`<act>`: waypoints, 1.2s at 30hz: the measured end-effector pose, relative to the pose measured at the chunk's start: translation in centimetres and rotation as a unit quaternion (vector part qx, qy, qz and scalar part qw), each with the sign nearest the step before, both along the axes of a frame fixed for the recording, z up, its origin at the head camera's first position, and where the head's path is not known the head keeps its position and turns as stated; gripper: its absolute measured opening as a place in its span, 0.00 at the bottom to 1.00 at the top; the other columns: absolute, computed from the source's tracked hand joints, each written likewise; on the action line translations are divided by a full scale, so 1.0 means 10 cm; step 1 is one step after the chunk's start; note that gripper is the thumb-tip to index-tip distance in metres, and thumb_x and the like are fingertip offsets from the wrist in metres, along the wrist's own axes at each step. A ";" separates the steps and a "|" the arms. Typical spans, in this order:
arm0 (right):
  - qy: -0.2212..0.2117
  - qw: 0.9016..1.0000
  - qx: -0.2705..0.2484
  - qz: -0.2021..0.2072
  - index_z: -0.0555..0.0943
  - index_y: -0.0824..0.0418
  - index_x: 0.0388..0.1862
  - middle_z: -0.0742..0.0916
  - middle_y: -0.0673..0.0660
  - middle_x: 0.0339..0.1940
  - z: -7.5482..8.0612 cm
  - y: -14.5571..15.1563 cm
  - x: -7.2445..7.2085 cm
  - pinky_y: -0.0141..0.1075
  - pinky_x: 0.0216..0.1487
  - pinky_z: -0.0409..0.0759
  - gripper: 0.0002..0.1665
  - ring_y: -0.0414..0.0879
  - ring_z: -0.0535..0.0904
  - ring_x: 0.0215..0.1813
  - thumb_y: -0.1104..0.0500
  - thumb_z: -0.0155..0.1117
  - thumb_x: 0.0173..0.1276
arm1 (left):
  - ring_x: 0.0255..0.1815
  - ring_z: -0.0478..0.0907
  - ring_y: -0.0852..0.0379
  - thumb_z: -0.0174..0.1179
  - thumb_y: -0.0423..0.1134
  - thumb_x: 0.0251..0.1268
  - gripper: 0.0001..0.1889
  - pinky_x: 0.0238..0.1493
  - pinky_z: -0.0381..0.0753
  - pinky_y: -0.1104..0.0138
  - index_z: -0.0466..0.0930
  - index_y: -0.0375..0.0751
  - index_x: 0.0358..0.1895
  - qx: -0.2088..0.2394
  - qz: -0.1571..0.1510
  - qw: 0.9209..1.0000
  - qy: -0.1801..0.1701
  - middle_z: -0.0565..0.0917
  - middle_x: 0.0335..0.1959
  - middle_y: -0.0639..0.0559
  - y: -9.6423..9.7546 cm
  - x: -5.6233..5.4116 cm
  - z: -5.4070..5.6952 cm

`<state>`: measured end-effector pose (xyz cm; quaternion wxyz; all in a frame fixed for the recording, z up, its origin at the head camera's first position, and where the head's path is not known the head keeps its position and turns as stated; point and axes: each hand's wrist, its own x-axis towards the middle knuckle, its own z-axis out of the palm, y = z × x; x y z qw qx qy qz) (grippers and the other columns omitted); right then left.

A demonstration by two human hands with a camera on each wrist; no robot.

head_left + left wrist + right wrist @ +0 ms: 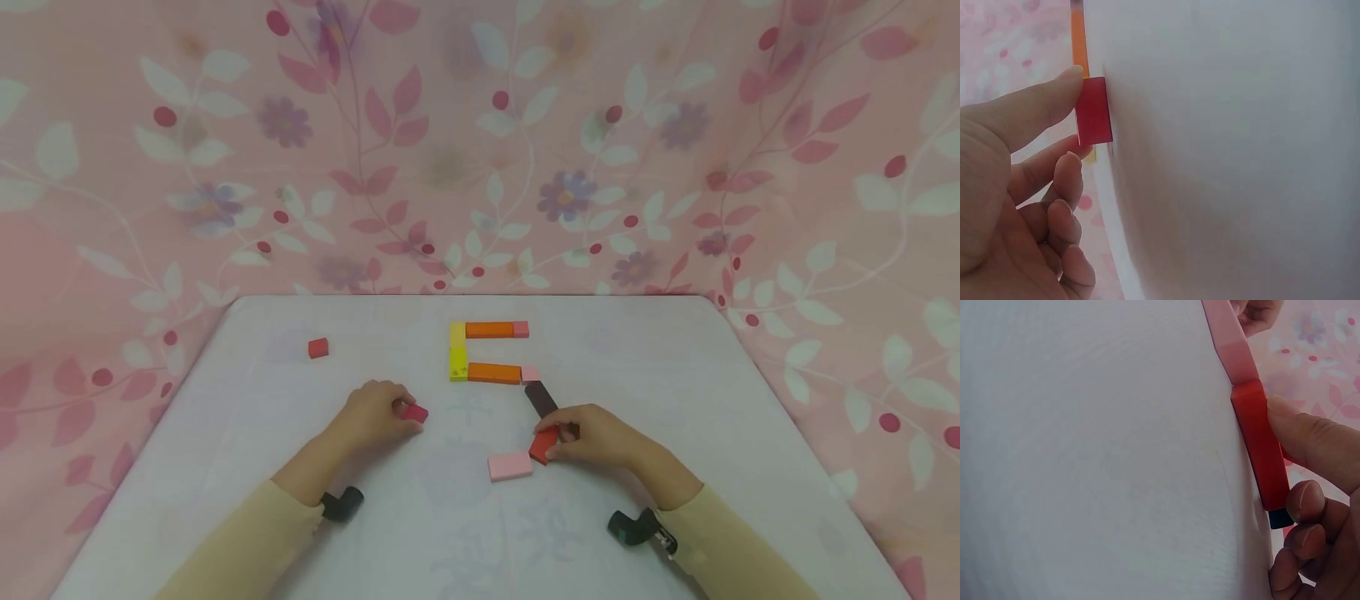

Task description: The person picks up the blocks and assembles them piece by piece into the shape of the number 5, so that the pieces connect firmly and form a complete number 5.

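My left hand (377, 410) pinches a small crimson block (1094, 112) between thumb and index finger, low over or on the white table. My right hand (592, 435) grips a red block (1261, 447) by its sides on the tabletop. One end of that block meets a light pink block (510, 467). Behind it a dark brown block (541, 398) slants away, partly hidden by the right fingers. The dark block's far end lies by a small pink block (530, 374), which continues an orange block (494, 373).
Yellow blocks (458, 352) form an upright side on the left of the figure. At the top, an orange block (489, 330) ends in a small pink block (521, 329). A loose red block (318, 348) lies at the back left. Floral cloth (465, 150) hangs behind the table.
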<state>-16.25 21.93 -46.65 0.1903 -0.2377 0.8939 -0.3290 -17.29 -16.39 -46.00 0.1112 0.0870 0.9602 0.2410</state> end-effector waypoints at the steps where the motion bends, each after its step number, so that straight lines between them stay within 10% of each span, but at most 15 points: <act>1: 0.000 1.000 0.000 0.000 0.87 0.42 0.51 0.73 0.43 0.19 0.00 0.00 0.00 0.30 0.29 0.68 0.20 0.39 0.71 0.27 0.46 0.78 0.59 | 0.39 0.72 0.55 0.77 0.51 0.52 0.20 0.37 0.75 0.63 0.86 0.50 0.48 0.001 -0.003 1.000 -0.001 0.77 0.31 0.57 0.03 0.02 0.00; 36: 0.012 1.000 0.008 0.002 0.86 0.40 0.49 0.75 0.43 0.20 -0.03 -0.01 0.00 0.30 0.29 0.68 0.18 0.40 0.72 0.28 0.47 0.78 0.59 | 0.34 0.68 0.59 0.75 0.54 0.52 0.19 0.40 0.67 0.63 0.86 0.49 0.42 -0.011 -0.124 0.992 0.032 0.73 0.26 0.63 0.67 0.45 0.06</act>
